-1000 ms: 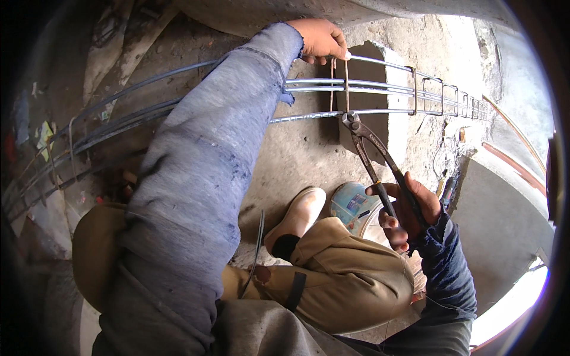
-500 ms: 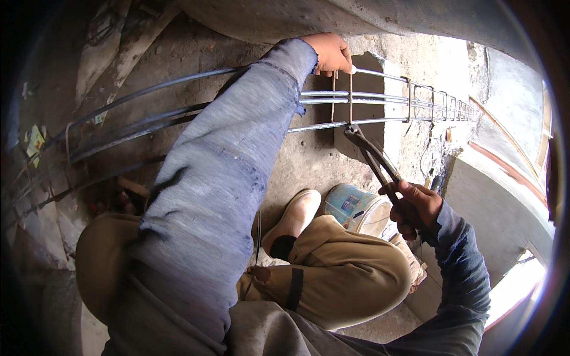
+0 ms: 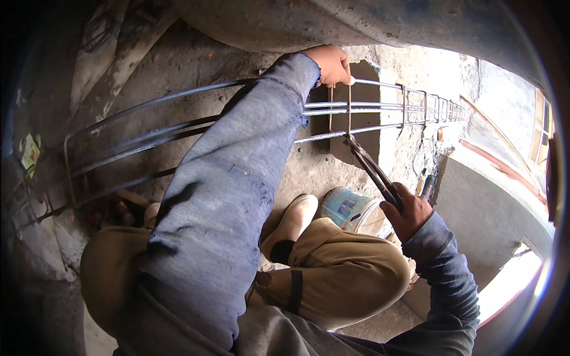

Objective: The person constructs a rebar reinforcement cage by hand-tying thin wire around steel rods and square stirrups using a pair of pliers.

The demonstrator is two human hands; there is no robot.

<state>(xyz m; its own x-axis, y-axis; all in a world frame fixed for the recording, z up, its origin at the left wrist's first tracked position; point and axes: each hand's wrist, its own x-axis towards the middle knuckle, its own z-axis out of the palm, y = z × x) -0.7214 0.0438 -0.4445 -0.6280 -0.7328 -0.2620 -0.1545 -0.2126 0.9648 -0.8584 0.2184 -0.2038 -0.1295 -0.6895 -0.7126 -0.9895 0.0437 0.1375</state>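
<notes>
My left hand [image 3: 331, 64] is closed on the upper corner of a thin rebar stirrup [image 3: 350, 107], beside the topmost bar. The stirrup goes round several long steel bars [image 3: 374, 105] that run across in front of me. My right hand [image 3: 409, 210] grips end-cutting pincers [image 3: 374, 170] by their handles, which are squeezed close together. Their jaws meet the stirrup's lower corner at the bottom bar. Whether a tie wire sits between the jaws is too small to tell. My left sleeve hides part of the bars.
More stirrups [image 3: 404, 107] circle the bars toward the right. A blue and white bucket [image 3: 347, 207] stands beside my shoe [image 3: 297, 216]. Overhead is a rough concrete mass [image 3: 285, 24]. A grey low wall [image 3: 493, 202] rises at the right.
The pincers' handles have come closer together, and the tool has turned slightly at the stirrup's lower corner. My left hand keeps its place on the upper corner. The view has shifted a little.
</notes>
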